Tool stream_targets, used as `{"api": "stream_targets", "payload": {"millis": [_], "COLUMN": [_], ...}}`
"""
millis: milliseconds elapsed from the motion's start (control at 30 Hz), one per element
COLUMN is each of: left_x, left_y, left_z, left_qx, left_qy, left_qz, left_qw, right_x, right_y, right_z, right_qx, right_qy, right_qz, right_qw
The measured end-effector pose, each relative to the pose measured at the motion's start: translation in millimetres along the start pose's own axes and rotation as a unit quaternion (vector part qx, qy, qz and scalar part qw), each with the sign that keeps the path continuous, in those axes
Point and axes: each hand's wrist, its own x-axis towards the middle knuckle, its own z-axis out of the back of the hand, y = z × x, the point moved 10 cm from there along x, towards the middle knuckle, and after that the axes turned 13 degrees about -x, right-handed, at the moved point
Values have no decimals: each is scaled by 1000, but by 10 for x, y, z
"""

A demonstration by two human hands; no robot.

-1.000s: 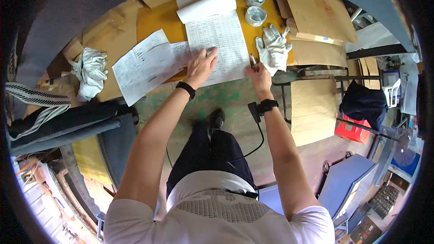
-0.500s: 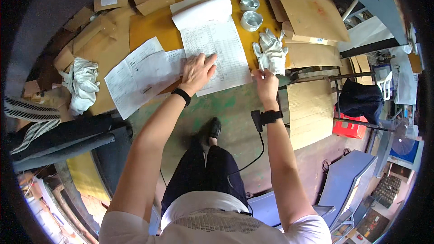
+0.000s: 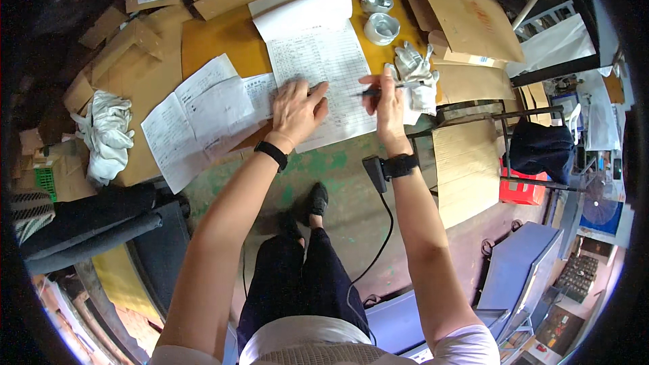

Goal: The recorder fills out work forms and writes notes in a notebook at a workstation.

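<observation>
Cluttered with cardboard, the yellow counter (image 3: pixel 223 37) carries a ruled form (image 3: pixel 321 61) with its top sheet folded back. On the form's lower left, the left hand (image 3: pixel 297 111) is laid flat, its grip released. A pen (image 3: pixel 382 90) is pinched in the right hand (image 3: pixel 387 105) at the form's lower right edge. Rows look filled in, but how many remain cannot be read. Left of the form an open booklet (image 3: pixel 196 115) lies; right of it, white gloves (image 3: pixel 418 74), partly hidden by the hand.
</observation>
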Motion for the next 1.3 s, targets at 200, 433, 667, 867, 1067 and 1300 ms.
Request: {"api": "stream_targets", "payload": {"millis": [200,433,667,867,1067,1300], "left_x": [17,5,-5,-5,-14,-58], "left_y": [17,41,60,77,47,-5], "left_z": [-14,-4,-16,-35,-30,-64], "left_qx": [-10,2,-9,-9,15,30], "left_qy": [-16,-14,-9,-23,-19,5], "left_qz": [6,19,31,22,20,62], "left_qw": [1000,1000,999,999,1000,998], "right_x": [232,405,434,466,459,456], "right_y": [50,-20,-181,-299,-314,-274], "right_z": [-369,-559,-549,-565,-600,-552], "right_qx": [33,71,14,79,89,88], "right_qy": [-15,-49,-88,-96,-83,-99], "right_qz": [47,71,115,98,67,92], "right_qw": [998,994,989,987,990,987]}}
